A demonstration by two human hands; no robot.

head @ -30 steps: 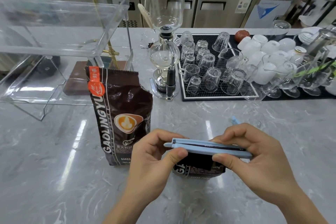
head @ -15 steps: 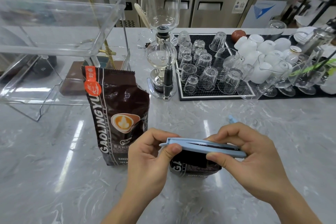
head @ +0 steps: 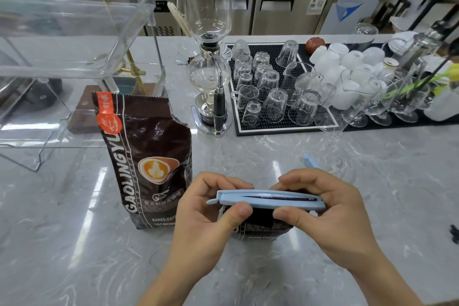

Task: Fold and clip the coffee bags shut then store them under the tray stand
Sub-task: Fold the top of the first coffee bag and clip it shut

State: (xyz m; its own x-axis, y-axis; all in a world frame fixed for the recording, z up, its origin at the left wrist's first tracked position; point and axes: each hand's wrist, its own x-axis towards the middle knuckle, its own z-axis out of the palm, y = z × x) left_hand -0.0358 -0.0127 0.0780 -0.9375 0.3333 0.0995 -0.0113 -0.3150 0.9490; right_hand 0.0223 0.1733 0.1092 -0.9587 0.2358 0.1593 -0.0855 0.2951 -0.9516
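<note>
A light blue bag clip (head: 268, 199) lies across the folded top of a dark coffee bag (head: 260, 227) standing on the marble counter. My left hand (head: 208, 216) pinches the clip's left end. My right hand (head: 330, 208) pinches its right end, thumb in front and fingers behind. Both hands hide most of this bag. To its left a second dark brown coffee bag (head: 146, 156) stands upright and unclipped, its top ragged. A clear acrylic tray stand (head: 74, 40) rises at the far left, with open room beneath its upper tray.
A second blue clip (head: 310, 160) lies on the counter behind my right hand. A glass siphon coffee maker (head: 211, 69) stands behind the bags. A black mat (head: 280, 129) holds several upturned glasses, with white cups and stemmed glasses to its right.
Both hands stay pinched on the clip over the folded bag. The clip's two arms look pressed closer together than a second ago.
</note>
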